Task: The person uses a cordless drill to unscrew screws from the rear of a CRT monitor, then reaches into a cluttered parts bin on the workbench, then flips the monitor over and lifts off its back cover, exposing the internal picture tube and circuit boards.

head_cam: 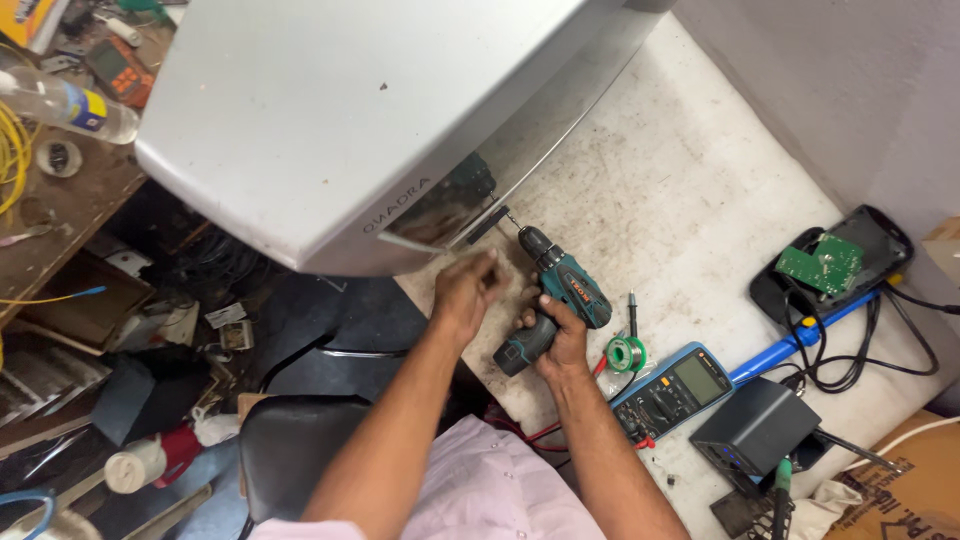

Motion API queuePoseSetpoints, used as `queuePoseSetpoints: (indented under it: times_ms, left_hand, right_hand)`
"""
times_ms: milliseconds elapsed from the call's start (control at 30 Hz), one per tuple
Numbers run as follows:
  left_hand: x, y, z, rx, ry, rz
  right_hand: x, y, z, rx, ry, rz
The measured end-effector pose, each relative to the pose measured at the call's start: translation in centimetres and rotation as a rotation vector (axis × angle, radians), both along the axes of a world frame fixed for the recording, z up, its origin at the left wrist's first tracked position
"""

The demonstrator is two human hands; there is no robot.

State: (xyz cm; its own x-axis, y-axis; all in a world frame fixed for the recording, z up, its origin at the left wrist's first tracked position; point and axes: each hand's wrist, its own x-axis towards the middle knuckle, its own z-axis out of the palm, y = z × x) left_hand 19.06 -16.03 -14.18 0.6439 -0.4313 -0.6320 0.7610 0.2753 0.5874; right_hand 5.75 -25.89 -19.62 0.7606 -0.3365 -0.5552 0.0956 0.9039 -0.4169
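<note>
- Teal and black, the cordless drill [556, 300] sits in our right hand [556, 340], whose fingers are wrapped tight around its grip.
- Its bit points up and to the left at the lower edge of a big silver appliance casing [340, 110], which lies tilted across the counter [690, 200] and hangs out past the counter's edge.
- Our left hand [462, 292] hovers just beside the drill's nose, close under the casing's edge; it is blurred, so we cannot tell whether its fingers are closed on anything.
- Just right of the drill lie a small spool of solder [627, 352] and a blue multimeter [672, 390] with red leads.
- Farther right sit a dark boxy unit [752, 425], a blue tube [800, 342] and a black housing holding a green circuit board [822, 263].
- A plastic bottle [62, 103] rests on the wooden bench at upper left.
</note>
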Motion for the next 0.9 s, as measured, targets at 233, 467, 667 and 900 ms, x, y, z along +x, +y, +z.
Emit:
queuePoseSetpoints:
  times_ms: [233,467,667,900]
  left_hand:
    - [-4.8,8.9,24.5,0.719,-1.377,-0.361]
    - [7.6,3.6,36.5,1.311,-1.679,-0.448]
    - [10.2,-1.0,34.7,1.197,-2.106,-0.705]
    - [10.9,-0.2,33.4,1.136,-2.116,-0.719]
  right_hand:
    - [-0.6,-0.7,0.2,0.028,0.028,0.008]
    - [-1.1,-0.8,0.7,0.052,0.023,-0.047]
    - [-0.9,-1.2,1.5,0.016,0.051,-0.042]
    - [-0.3,-1.3,1.7,0.004,0.044,-0.031]
